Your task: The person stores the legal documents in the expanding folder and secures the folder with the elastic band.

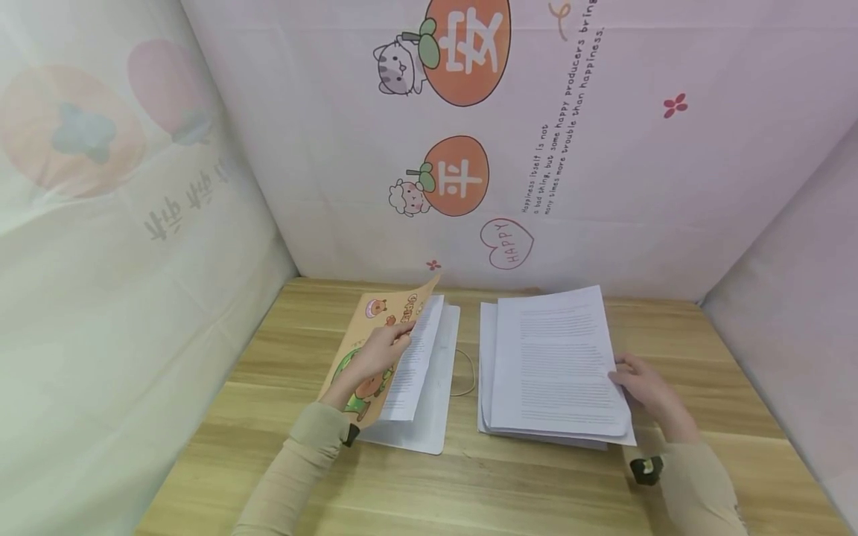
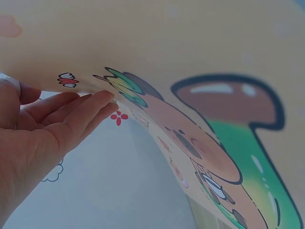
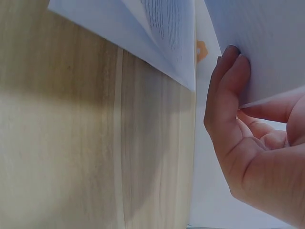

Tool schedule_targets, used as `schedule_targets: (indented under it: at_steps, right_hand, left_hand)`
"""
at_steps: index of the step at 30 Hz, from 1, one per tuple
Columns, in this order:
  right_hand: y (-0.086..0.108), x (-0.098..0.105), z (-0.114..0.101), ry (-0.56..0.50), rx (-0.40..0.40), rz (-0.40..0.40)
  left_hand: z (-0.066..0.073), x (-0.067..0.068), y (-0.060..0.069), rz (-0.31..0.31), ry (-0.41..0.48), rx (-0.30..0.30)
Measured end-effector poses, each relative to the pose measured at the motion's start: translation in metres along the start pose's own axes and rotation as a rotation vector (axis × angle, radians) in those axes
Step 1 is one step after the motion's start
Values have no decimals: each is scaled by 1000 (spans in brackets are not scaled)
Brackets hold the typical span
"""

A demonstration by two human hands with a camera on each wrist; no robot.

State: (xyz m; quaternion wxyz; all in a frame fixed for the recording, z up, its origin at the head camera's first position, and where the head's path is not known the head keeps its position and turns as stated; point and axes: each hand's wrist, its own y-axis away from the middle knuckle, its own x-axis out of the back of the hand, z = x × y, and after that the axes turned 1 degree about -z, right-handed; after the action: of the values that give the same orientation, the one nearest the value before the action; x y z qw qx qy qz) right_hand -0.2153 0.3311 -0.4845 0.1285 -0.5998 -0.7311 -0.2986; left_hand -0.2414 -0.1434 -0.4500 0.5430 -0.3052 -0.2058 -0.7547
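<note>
On the left of the table lies an open folder with a white inner side and printed sheets inside. Its orange cartoon cover is tilted up. My left hand holds that cover near its free edge, fingers nearly straight along it in the left wrist view. A stack of printed paper sits to the right, its edges uneven. My right hand pinches paper at the stack's right edge. In the right wrist view, thumb and fingers meet on a lifted sheet.
A thin cord loop shows at the folder's right edge, between folder and stack. The wooden table meets printed cloth walls at the back and sides. A dark band is on the right wrist.
</note>
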Motion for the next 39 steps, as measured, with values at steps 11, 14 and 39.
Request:
schedule_targets:
  at_steps: [11,14,39]
  right_hand:
    - [-2,-8,-6,-98,-19,-33]
    - [-3,-11,-7,-93,-19,-34]
    - [-15,-39,-24,-207,37,-71]
  left_hand:
    - [-1,0,0,-1,10,-10]
    - [-2,0,-1,-13,12,-14]
    - [-5,4,-1,-4,28,-26]
